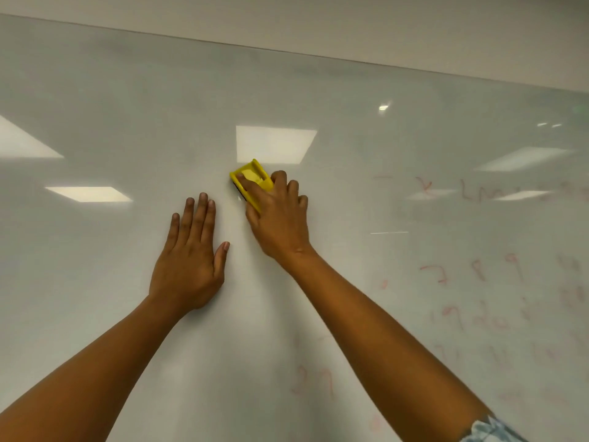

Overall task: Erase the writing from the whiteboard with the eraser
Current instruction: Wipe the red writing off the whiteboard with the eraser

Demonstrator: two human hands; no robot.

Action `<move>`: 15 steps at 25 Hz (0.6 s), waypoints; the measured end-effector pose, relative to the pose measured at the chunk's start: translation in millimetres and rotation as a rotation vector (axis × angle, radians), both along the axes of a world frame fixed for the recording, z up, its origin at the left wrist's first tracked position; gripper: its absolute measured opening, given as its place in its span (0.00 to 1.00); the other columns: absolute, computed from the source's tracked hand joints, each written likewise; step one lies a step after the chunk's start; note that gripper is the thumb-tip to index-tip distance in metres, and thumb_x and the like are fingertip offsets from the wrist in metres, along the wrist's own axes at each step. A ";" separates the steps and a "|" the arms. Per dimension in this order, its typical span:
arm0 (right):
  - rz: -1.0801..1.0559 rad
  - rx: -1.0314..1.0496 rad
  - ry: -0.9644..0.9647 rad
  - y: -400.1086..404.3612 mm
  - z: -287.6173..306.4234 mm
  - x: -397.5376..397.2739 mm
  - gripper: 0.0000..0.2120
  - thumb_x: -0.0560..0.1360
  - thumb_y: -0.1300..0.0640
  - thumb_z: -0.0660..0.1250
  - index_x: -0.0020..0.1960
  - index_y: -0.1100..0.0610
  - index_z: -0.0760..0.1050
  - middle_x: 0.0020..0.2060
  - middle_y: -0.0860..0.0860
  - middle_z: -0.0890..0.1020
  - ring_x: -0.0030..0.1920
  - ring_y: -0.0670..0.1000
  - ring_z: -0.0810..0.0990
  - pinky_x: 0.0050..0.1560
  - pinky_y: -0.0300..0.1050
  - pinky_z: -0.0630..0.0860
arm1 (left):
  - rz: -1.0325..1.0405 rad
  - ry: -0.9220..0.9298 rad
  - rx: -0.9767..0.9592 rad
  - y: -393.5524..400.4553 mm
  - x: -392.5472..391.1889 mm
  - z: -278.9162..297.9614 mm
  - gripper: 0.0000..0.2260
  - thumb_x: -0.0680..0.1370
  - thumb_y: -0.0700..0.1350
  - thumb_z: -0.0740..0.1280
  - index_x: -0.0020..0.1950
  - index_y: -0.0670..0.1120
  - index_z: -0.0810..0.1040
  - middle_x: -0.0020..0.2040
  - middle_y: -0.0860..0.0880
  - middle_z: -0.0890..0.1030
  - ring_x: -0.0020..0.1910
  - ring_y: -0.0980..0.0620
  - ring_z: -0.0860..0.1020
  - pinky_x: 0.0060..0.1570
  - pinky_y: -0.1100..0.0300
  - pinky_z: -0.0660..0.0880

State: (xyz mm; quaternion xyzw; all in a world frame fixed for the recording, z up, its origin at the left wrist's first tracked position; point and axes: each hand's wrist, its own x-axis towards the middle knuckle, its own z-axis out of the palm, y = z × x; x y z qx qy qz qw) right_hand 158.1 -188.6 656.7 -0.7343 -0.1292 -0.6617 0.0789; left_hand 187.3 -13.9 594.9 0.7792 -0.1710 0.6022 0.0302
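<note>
A large glossy whiteboard [127,100] fills the view. My right hand [280,218] grips a yellow eraser [253,177] with a dark pad and holds it against the board near the middle. My left hand [188,263] lies flat on the board with straight fingers, just left of and below the eraser. Faint red writing [478,282], numbers and letters, covers the right side of the board. More faint red marks [314,379] show at the lower middle. The area around and left of both hands bears no writing.
The board's top edge [318,55] runs diagonally across the upper view, with a plain wall above it. Reflections of ceiling lights [274,145] glare on the board surface.
</note>
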 end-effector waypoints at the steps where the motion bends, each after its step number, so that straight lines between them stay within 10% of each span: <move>1: -0.013 -0.025 0.010 -11.1 0.9 -0.4 0.24 0.80 0.51 0.57 0.74 0.36 0.59 0.63 0.55 0.68 0.56 0.58 0.69 0.53 0.56 0.71 | 0.003 0.010 0.002 0.5 -0.2 0.1 0.35 0.82 0.60 0.42 0.84 0.42 0.42 0.85 0.46 0.42 0.84 0.48 0.39 0.82 0.52 0.38; 15: 0.003 0.795 0.052 -275.6 -18.4 22.7 0.23 0.78 0.49 0.63 0.72 0.44 0.66 0.64 0.62 0.64 0.64 0.65 0.65 0.62 0.65 0.66 | 0.008 0.063 0.027 3.2 -1.3 2.1 0.36 0.79 0.63 0.36 0.82 0.46 0.33 0.83 0.48 0.33 0.82 0.50 0.31 0.80 0.56 0.30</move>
